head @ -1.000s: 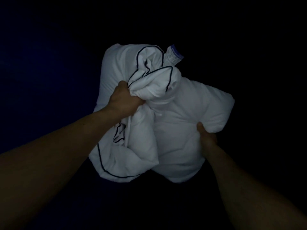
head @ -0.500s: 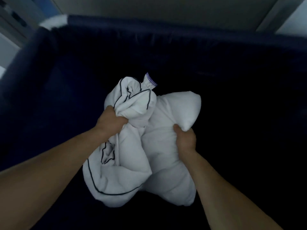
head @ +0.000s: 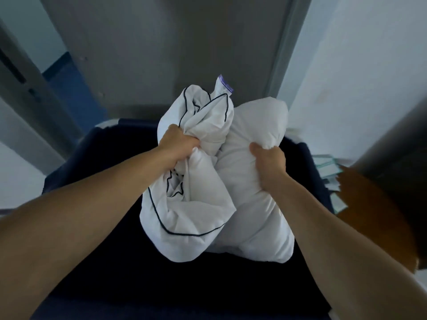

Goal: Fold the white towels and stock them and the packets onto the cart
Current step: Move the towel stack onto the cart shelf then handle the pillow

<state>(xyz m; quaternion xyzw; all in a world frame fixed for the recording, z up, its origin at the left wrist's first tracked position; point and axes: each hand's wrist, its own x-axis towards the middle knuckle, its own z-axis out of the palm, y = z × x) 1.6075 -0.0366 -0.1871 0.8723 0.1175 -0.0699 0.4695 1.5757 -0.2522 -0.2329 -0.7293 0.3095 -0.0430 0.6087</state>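
Clutching white bundle (head: 198, 218), my left hand (head: 179, 144) and right hand (head: 269, 161) both fisted in it, over navy bin (head: 111, 158); nothing looks folded yet.

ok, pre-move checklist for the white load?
1. Left hand grip on piped linen: ok, fingers bunched round the fabric.
2. Right hand grip on plain white bundle: ok, thumb and fingers pinch it.
3. Linen folded: not ok, it is crumpled.
4. Load clear of the navy bin: cannot tell, its underside is hidden.
5. Packets located: ok, blurred stack past the bin's right side.
6. Free shelf space on the cart: cannot tell, no shelf shows.
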